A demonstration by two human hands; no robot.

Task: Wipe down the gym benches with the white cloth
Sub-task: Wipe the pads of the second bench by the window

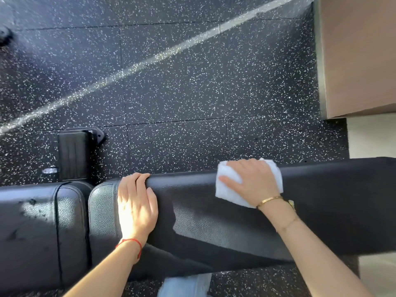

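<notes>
Your right hand [250,181] lies flat on the white cloth [231,189], fingers [227,180] straight and spread, pressing it onto the black pad of the gym bench [214,221]. Nothing is pinched there; the palm is simply bearing down, and cloth shows on both sides of the hand. The cloth sits right at the far edge of the pad, its upper corner lapping just over that edge.

Your left hand [137,209] is further left along the same pad, fingertips curled over the far edge and gripping it, palm resting on the vinyl. It looks like a brace, steadying the pad while the other hand works.

Here's what matters: the pad's long axis runs left to right across your view, and the cloth lies well to the right of your bracing hand with bare vinyl between them. So the stroke, as I read it, wants to travel along that axis. Leftward you have a short run before you meet your own left hand; rightward the pad carries on out of view, a longer stretch.

The seat pad [32,228] to the far left, across the gap, shows dark specks and looks untouched yet.
</notes>
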